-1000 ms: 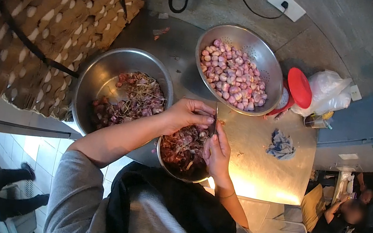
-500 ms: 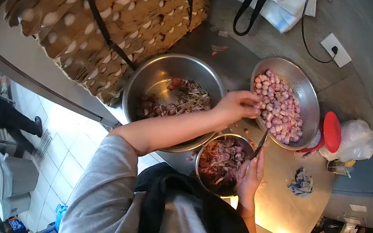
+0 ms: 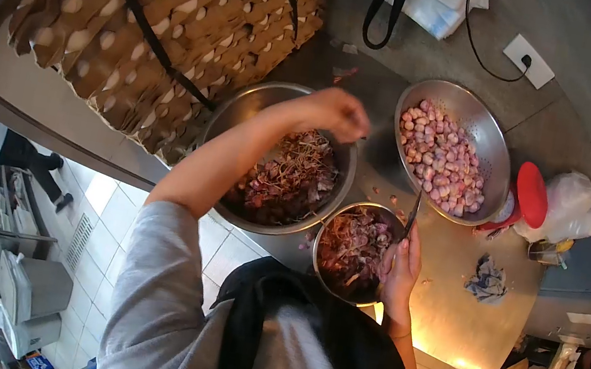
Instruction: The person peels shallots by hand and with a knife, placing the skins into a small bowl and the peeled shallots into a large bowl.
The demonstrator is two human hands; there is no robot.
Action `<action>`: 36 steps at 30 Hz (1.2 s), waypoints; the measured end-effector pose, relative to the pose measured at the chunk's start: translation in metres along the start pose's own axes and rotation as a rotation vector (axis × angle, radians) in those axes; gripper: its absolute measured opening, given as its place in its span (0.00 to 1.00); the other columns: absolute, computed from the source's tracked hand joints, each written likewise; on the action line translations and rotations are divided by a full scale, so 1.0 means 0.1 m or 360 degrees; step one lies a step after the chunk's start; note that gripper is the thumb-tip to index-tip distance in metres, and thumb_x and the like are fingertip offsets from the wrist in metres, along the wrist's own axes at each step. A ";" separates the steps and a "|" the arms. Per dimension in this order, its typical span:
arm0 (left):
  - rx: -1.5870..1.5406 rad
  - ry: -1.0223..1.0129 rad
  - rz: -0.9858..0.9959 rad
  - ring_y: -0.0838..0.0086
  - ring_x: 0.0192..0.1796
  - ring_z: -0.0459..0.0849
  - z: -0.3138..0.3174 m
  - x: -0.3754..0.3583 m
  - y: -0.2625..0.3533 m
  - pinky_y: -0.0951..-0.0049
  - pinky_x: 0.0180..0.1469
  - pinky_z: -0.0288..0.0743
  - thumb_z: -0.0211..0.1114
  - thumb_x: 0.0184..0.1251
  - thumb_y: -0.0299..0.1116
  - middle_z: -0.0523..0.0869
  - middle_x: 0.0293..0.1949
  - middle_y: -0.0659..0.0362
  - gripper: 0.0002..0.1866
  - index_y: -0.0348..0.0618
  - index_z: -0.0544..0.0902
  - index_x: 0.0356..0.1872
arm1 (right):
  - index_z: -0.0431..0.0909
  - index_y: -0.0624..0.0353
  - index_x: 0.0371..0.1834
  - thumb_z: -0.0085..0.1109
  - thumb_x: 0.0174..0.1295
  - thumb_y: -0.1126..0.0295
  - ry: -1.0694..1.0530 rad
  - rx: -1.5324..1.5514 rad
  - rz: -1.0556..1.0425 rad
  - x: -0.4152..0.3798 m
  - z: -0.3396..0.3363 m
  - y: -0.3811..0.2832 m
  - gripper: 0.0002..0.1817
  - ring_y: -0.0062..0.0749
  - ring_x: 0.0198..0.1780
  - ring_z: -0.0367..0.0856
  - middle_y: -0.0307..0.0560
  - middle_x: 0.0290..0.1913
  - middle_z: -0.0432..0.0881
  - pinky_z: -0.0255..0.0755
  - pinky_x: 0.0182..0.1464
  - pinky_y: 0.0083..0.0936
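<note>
Head view: the work in hand looks like peeling small onions, seemingly between one onion and the next. The left hand (image 3: 335, 113) is curled over the far right rim of the big bowl (image 3: 247, 100), fingertips turned down; whether anything sits in its grip I cannot tell. The right hand (image 3: 400, 271) is closed around the handle of a knife (image 3: 414, 211), its slim blade pointing away from the body.

Below the left grip, in the big bowl, lie the unpeeled onions (image 3: 293, 172), tangled with dry, stringy roots and papery purple skin. To that grip's right, just beyond the knife tip, the peeled bulbs (image 3: 440, 162) fill the lower part of a colander (image 3: 494, 140): smooth, rounded, pink to pale. Just left of the knife grip, the small bowl (image 3: 316, 254) holds skins (image 3: 355, 249), thin, crumpled, dark red-brown. Right of that grip, a crumpled rag (image 3: 488, 281) rests on the smooth metal counter (image 3: 446, 311).

Picking up another onion would call for a light pinch, freeing it from the roots, with the blade kept clear of the fingers.
</note>
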State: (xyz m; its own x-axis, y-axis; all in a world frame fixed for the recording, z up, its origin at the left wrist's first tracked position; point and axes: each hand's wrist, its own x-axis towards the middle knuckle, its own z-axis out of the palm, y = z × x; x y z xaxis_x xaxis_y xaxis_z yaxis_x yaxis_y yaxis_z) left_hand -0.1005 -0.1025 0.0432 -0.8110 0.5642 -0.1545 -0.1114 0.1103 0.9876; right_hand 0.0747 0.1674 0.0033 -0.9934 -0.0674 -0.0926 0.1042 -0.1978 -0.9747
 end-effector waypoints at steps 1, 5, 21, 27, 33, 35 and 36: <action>0.0285 -0.0059 -0.0166 0.75 0.36 0.80 -0.08 -0.11 -0.12 0.76 0.39 0.74 0.69 0.49 0.29 0.83 0.34 0.59 0.15 0.40 0.80 0.39 | 0.50 0.55 0.67 0.38 0.68 0.66 -0.0011 0.0006 0.0006 0.01 0.00 0.00 0.25 0.13 0.14 0.54 0.31 0.14 0.57 0.52 0.15 0.11; 0.1583 -0.0097 -0.0502 0.67 0.39 0.81 -0.18 -0.55 -0.69 0.71 0.40 0.73 0.71 0.39 0.27 0.83 0.36 0.56 0.17 0.43 0.81 0.36 | 0.50 0.54 0.68 0.37 0.68 0.67 -0.0052 0.0002 -0.0004 0.02 0.01 0.00 0.25 0.13 0.14 0.54 0.31 0.15 0.57 0.52 0.16 0.11; 0.1933 -0.0044 -0.0719 0.64 0.34 0.82 -0.29 -0.81 -0.64 0.66 0.34 0.74 0.73 0.34 0.40 0.83 0.25 0.55 0.16 0.43 0.82 0.26 | 0.49 0.55 0.67 0.38 0.68 0.65 0.0003 -0.0011 0.0055 0.02 0.04 0.01 0.25 0.12 0.14 0.55 0.31 0.14 0.58 0.51 0.15 0.10; 0.1702 -0.0243 -0.0589 0.64 0.33 0.82 -0.11 -0.99 -1.04 0.66 0.35 0.74 0.71 0.34 0.34 0.83 0.24 0.56 0.12 0.45 0.82 0.24 | 0.49 0.55 0.67 0.38 0.68 0.66 -0.0014 -0.0004 0.0061 0.04 0.02 0.04 0.25 0.13 0.13 0.55 0.31 0.14 0.58 0.52 0.15 0.10; 0.1357 0.0131 -0.0497 0.66 0.35 0.81 -0.16 -1.01 -0.66 0.68 0.38 0.73 0.70 0.38 0.36 0.82 0.31 0.55 0.17 0.43 0.79 0.33 | 0.49 0.54 0.67 0.38 0.67 0.68 0.0014 0.0002 0.0062 0.04 -0.02 0.09 0.25 0.13 0.14 0.56 0.32 0.14 0.59 0.54 0.15 0.11; 0.1052 0.0450 -0.0326 0.71 0.35 0.81 -0.10 -1.02 -0.31 0.71 0.37 0.74 0.69 0.41 0.31 0.82 0.31 0.56 0.15 0.42 0.78 0.34 | 0.49 0.54 0.68 0.37 0.67 0.68 -0.0036 -0.0019 0.0024 0.06 -0.02 0.05 0.25 0.13 0.14 0.56 0.33 0.14 0.59 0.54 0.15 0.11; 0.0889 0.0603 -0.0249 0.73 0.36 0.80 -0.03 -1.03 -0.18 0.73 0.36 0.74 0.69 0.43 0.29 0.82 0.32 0.56 0.14 0.41 0.77 0.34 | 0.49 0.54 0.68 0.37 0.68 0.68 -0.0063 -0.0030 0.0013 0.04 0.00 0.04 0.25 0.13 0.14 0.56 0.33 0.14 0.59 0.55 0.15 0.11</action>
State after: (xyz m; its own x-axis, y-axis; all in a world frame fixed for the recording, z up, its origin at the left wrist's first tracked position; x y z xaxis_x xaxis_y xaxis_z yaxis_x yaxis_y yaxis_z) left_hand -0.0173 -0.1651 0.0417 -0.9655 0.1940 -0.1735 -0.0133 0.6290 0.7773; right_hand 0.0710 0.1667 -0.0007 -0.9898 -0.1075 -0.0930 0.1112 -0.1786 -0.9776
